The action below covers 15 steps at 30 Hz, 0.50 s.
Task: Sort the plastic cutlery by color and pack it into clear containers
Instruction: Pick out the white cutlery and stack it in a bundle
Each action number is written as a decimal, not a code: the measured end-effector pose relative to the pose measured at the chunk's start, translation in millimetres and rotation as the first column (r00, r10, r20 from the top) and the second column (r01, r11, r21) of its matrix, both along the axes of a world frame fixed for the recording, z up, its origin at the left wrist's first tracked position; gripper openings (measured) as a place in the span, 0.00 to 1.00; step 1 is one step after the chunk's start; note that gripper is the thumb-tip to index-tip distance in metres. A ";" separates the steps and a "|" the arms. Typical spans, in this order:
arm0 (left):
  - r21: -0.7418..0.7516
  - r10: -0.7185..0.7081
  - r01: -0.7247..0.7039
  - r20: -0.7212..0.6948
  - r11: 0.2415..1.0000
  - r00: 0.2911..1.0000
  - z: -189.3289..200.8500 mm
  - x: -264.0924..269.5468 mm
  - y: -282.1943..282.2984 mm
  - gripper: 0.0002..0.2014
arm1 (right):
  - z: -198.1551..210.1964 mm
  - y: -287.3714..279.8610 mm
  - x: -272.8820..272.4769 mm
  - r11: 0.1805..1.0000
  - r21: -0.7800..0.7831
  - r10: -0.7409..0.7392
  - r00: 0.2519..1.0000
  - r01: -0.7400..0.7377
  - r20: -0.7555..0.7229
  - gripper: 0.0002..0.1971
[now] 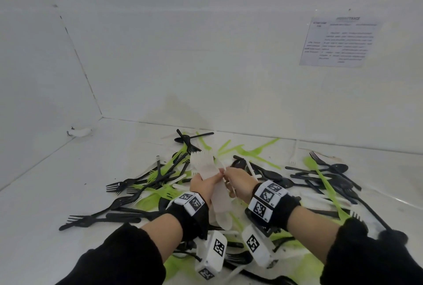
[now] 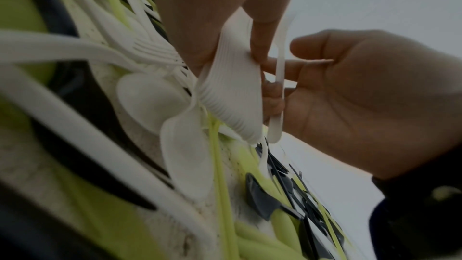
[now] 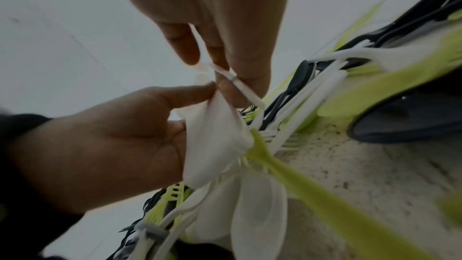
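Over a heap of mixed plastic cutlery, my left hand point(image 1: 206, 181) grips a thick stack of white forks point(image 1: 207, 169) with the tines pointing away from me. The ribbed side of the stack point(image 2: 230, 90) shows in the left wrist view, with my left fingers point(image 2: 260, 46) curled over it. My right hand point(image 1: 230, 177) pinches a single thin white utensil point(image 2: 278, 86) right beside the stack. In the right wrist view my right fingertips point(image 3: 250, 66) clamp that utensil point(image 3: 241, 84) against the stack's top point(image 3: 212, 135). No clear container is in view.
Black forks point(image 1: 119, 186) lie to the left, black spoons point(image 1: 334, 170) to the right, green pieces point(image 1: 251, 149) behind and under my wrists. Loose white spoons point(image 2: 185, 155) sit under my hands. White walls enclose the white surface point(image 1: 45, 181); a printed sheet point(image 1: 338, 42) hangs at right.
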<state>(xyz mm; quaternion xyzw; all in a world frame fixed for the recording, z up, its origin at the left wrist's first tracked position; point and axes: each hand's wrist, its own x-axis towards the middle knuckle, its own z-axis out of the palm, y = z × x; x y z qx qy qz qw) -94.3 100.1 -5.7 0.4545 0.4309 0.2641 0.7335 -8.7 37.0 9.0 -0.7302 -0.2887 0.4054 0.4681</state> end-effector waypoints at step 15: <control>-0.029 0.026 -0.025 0.036 0.999 0.999 -4.1 -15.3 12.0 0.12 | -16.9 8.7 -22.8 0.979 0.092 -0.203 0.931 0.184 0.303 0.12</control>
